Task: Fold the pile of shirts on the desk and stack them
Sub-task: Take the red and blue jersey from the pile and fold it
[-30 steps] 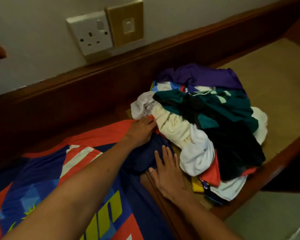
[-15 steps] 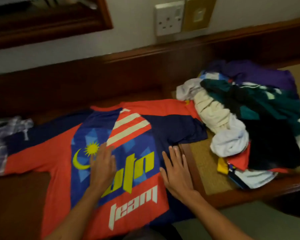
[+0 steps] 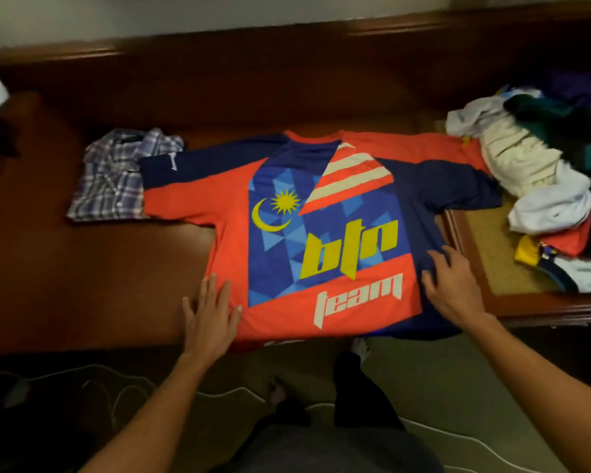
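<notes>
An orange and navy jersey point(image 3: 226, 206) with a yellow moon, star and the words "btn team" lies spread flat, front up, on the dark wooden desk point(image 3: 82, 285). My left hand point(image 3: 210, 312) rests flat with straight fingers on the jersey's lower left edge. My right hand point(image 3: 452, 285) lies on the navy fabric at its lower right side, fingers slightly bent. A folded plaid shirt point(image 3: 113, 179) sits under the jersey's left sleeve. The pile of unfolded shirts point(image 3: 539, 186) is heaped at the right.
The pile sits on a tan mat point(image 3: 492, 261) on a framed desk section at the right. A raised wooden back rail point(image 3: 287, 46) runs along the wall. White cables point(image 3: 219, 394) lie on the floor below the desk's front edge.
The view has swung left and down. Both hands slid outward and toward me across the jersey, the left to its lower left edge, the right to its lower right side.
</notes>
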{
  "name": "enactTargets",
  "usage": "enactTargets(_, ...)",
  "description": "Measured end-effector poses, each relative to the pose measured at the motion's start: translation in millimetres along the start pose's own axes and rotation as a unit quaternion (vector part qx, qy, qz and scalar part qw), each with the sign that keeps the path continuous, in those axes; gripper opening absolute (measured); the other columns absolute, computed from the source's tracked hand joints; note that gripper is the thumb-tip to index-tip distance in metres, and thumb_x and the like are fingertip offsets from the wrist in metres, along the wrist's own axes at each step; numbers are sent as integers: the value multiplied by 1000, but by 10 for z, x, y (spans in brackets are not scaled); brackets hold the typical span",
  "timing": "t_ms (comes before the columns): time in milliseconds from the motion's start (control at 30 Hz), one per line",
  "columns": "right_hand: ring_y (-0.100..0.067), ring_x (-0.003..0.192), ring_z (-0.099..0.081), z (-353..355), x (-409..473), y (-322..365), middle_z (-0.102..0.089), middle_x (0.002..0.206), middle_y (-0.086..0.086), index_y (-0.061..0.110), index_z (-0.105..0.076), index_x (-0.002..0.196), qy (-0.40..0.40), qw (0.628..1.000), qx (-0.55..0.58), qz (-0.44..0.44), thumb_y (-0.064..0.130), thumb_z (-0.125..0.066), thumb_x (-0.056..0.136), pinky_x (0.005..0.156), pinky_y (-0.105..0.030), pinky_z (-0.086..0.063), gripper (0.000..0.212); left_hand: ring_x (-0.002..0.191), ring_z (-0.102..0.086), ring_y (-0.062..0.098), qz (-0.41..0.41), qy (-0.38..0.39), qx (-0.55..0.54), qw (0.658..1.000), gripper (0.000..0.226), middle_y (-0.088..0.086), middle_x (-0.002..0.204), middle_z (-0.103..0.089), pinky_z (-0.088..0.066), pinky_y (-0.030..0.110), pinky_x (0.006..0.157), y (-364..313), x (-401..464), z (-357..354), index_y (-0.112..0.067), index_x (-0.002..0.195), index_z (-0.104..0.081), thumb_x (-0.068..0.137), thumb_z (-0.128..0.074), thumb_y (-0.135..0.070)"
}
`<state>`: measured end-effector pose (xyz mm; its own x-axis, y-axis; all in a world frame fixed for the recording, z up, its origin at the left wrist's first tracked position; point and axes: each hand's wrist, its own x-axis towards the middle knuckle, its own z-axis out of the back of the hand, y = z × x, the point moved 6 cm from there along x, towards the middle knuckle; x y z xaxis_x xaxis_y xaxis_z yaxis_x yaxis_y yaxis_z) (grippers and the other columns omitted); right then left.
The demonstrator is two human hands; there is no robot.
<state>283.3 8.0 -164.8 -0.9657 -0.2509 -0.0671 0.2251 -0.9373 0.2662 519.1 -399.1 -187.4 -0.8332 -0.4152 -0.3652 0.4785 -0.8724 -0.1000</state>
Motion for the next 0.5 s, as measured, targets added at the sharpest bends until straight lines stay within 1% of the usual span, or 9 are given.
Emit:
enactTargets(33, -52, 107, -53, 15, -77, 45, -53, 123, -32, -3, -61, 119, -1, 1000, 2, -11, 13, -65, 83, 87, -55, -50, 40, 144, -29, 30, -16, -9, 5, 1000, 64, 15, 154, -34, -30, 68, 101, 11, -38, 14, -15, 144, -44, 88, -33, -45)
enactTargets(67, -51, 106, -54, 13, -155, 85, -55, 120, -31, -1, -62, 117, 10, 1000, -1, -22, 10, -67, 81, 87, -54, -50, 38, 144, -30, 29, -25, -11, 4, 1000, 61, 14, 153, -35, -31, 68, 101, 34, -81, 13, -16, 144, -44, 89, -37, -40)
enactTargets(100, -50, 107, -54, -22, -228, 86, -56, 120, -30, 2, -63, 118, 31, 999, -5, -40, 12, -66, 82, 89, -53, -49, 37, 145, -28, 27, -26, -12, 0, 1000, 58, 11, 155, -34, -31, 67, 102, 73, -125, 3, -17, 145, -42, 90, -41, -36)
enactTargets(167, -47, 117, -49, -119, -375, 10, -51, 130, -26, 8, -60, 123, 91, 992, -8, -92, 17, -63, 84, 98, -50, -45, 40, 149, -17, 23, -15, 1, -18, 1000, 56, 3, 160, -24, -24, 65, 108, 206, -204, -59, -21, 150, -33, 97, -43, -32)
enactTargets(200, -46, 122, -45, -160, -431, -40, -45, 136, -24, 9, -56, 128, 116, 987, 0, -112, 17, -63, 84, 101, -50, -42, 45, 150, -10, 20, -6, 12, -27, 1000, 57, -2, 162, -16, -20, 64, 111, 284, -230, -86, -24, 153, -26, 99, -41, -33)
enactTargets(267, -44, 129, -38, -190, -493, -104, -37, 144, -21, 9, -49, 135, 133, 982, 21, -135, 15, -65, 84, 105, -50, -38, 54, 150, 0, 16, -2, 27, -28, 999, 59, -8, 163, -3, -15, 59, 113, 412, -250, -98, -28, 155, -15, 101, -37, -39)
enactTargets(300, -44, 130, -37, -195, -503, -117, -34, 146, -20, 9, -47, 136, 136, 980, 28, -141, 14, -65, 83, 105, -50, -37, 56, 150, 1, 16, -2, 25, -33, 999, 60, -7, 164, -1, -15, 57, 114, 452, -249, -84, -29, 155, -14, 101, -38, -41)
enactTargets(400, -43, 134, -34, -203, -502, -98, -30, 149, -18, 10, -45, 138, 140, 978, 33, -153, 15, -65, 83, 106, -52, -36, 59, 150, -4, 22, 13, 12, -55, 998, 63, 2, 163, -8, -18, 52, 115, 515, -241, -23, -28, 154, -20, 98, -45, -45)
enactTargets(500, -40, 137, -31, -215, -496, -71, -28, 152, -16, 9, -44, 137, 151, 973, 32, -172, 17, -65, 83, 106, -51, -35, 58, 150, -6, 23, 19, 20, -72, 997, 63, 4, 163, -12, -18, 51, 114, 507, -232, -21, -28, 152, -26, 96, -48, -48)
